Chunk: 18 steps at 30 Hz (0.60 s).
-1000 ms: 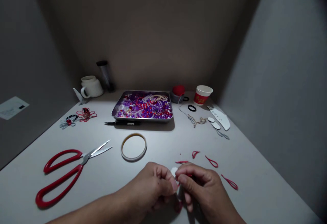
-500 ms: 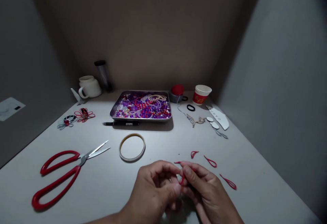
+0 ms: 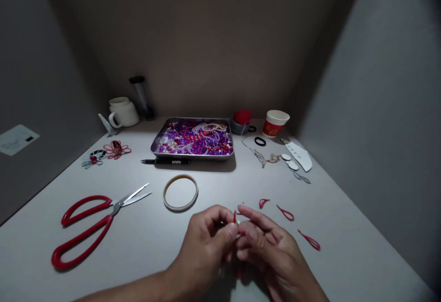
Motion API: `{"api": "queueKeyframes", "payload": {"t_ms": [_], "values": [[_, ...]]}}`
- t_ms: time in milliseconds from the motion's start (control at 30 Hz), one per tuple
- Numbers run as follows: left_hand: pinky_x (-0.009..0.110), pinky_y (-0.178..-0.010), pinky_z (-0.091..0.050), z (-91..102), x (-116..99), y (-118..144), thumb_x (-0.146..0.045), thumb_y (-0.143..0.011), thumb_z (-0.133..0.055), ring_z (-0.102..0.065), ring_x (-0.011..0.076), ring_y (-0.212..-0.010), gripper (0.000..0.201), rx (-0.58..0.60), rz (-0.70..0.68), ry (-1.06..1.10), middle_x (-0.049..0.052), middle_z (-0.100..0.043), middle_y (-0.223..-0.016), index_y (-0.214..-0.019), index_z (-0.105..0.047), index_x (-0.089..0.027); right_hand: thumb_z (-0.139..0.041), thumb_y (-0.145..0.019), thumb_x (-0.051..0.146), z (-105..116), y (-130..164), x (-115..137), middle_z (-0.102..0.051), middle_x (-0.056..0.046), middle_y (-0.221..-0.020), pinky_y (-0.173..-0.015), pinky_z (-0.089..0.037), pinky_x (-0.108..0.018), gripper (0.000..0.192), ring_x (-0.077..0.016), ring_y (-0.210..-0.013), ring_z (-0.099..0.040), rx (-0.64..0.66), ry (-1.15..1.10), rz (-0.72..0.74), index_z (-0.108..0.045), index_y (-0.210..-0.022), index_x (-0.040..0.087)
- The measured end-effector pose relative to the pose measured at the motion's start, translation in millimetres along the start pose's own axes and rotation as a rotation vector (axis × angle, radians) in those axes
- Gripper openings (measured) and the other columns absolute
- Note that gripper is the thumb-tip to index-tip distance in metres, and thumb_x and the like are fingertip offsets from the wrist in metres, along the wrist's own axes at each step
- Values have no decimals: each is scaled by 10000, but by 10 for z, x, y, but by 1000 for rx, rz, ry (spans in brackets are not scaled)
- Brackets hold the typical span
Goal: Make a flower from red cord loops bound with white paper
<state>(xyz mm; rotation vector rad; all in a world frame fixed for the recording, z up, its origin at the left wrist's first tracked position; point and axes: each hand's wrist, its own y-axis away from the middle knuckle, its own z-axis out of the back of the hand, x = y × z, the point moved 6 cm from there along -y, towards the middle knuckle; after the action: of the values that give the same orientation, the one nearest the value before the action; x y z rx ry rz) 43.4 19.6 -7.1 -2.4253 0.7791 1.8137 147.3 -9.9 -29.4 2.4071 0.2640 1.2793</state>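
My left hand pinches a thin piece of red cord between thumb and fingertips, with one end sticking up. Close against it, my right hand has its thumb and fingers closed on the same red cord, its index finger stretched out above. Much of the cord is hidden behind the fingers. On the table to the right lie several red cord loops, pinched to a point at one end. A roll of tape rests beyond my left hand.
Red-handled scissors lie partly open at the left. A metal tray of beads stands at the back, a black pen before it. Yarn balls, a paper cup and a white card sit at the back right.
The red cord's end now points upward at my left fingertips. My right index finger has straightened and lifted off the cord. The whole view has shifted slightly.
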Motion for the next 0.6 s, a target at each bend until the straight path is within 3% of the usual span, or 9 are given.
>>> {"api": "queueKeyframes", "payload": {"t_ms": [67,133,233,333,600], "values": [[155,-380,-280,48,11,-35,-309,-733,-617,-379,41,-346,208,-40,32,38,-54,-485,-412,-690,-497,-145,-825,-564,196,-33,1,-1,-683,-42,-750,-592,-526,-215,564,-118,-596,-639,42,-67,-28,-582,-1068,120],[158,-389,-289,67,24,-62,-298,-751,-602,-395,42,-341,192,-37,47,102,-45,-506,-414,-701,-499,-144,-826,-557,169,-51,-14,-26,-686,-58,-779,-612,-525,-206,487,-118,-619,-644,72,-105,-62,-613,-990,106],[156,-395,-300,63,59,-64,-280,-749,-609,-408,36,-340,184,-9,59,175,-34,-533,-434,-704,-503,-137,-813,-580,190,-41,-49,-66,-678,-45,-658,-572,-516,-182,317,-103,-566,-629,68,-136,-97,-657,-841,102],[148,-381,-289,49,90,-38,-281,-753,-611,-404,30,-326,191,5,68,166,-28,-542,-432,-700,-508,-130,-835,-532,202,-1,-61,-50,-655,-17,-557,-510,-504,-162,272,-82,-495,-595,4,-148,-83,-679,-736,111],[155,-379,-307,20,86,-14,-297,-736,-628,-447,53,-385,203,-5,106,51,13,-592,-512,-715,-512,-132,-781,-614,291,-16,-11,20,-606,15,-475,-455,-464,-199,221,-96,-438,-558,19,-1,-1,-691,-742,136]]}}
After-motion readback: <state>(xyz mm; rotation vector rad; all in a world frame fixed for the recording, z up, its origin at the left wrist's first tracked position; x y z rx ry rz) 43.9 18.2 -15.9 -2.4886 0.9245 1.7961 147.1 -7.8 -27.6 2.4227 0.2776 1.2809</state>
